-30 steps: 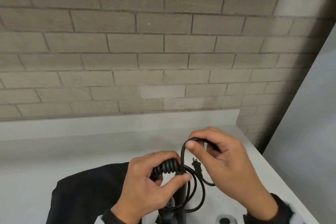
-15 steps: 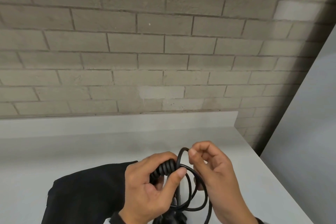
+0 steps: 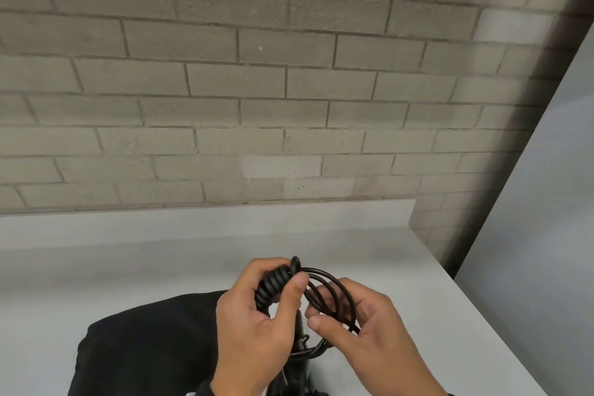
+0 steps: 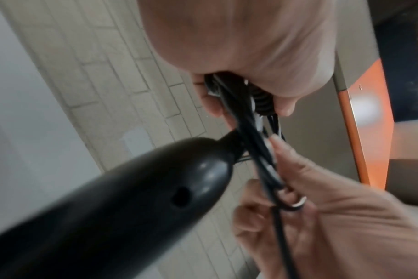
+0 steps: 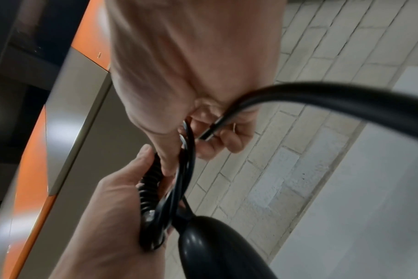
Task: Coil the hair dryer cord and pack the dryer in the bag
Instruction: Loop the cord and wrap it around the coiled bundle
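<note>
My left hand (image 3: 257, 315) grips the black cord's ribbed spiral section (image 3: 271, 284) together with the gathered loops. The loops (image 3: 334, 296) arc over to my right hand (image 3: 356, 328), whose thumb and fingers pinch the cord. In the right wrist view the cord (image 5: 346, 98) curves past the lens and its plug end (image 5: 207, 135) lies among the fingers. The black hair dryer (image 4: 112, 203) hangs below the hands, handle end up; the head view shows only a sliver of it (image 3: 300, 373). The black bag (image 3: 144, 341) lies on the counter left of my hands.
The hands work above a white counter (image 3: 434, 315) with a low backsplash against a grey brick wall (image 3: 257, 106). A pale panel (image 3: 546, 235) stands at the right beyond the counter's edge. The wrist views show an orange-edged panel (image 4: 370, 113).
My right hand has come down from above the coil to its lower right side and now pinches the loops there. The left hand keeps its grip. The head view has tilted up slightly.
</note>
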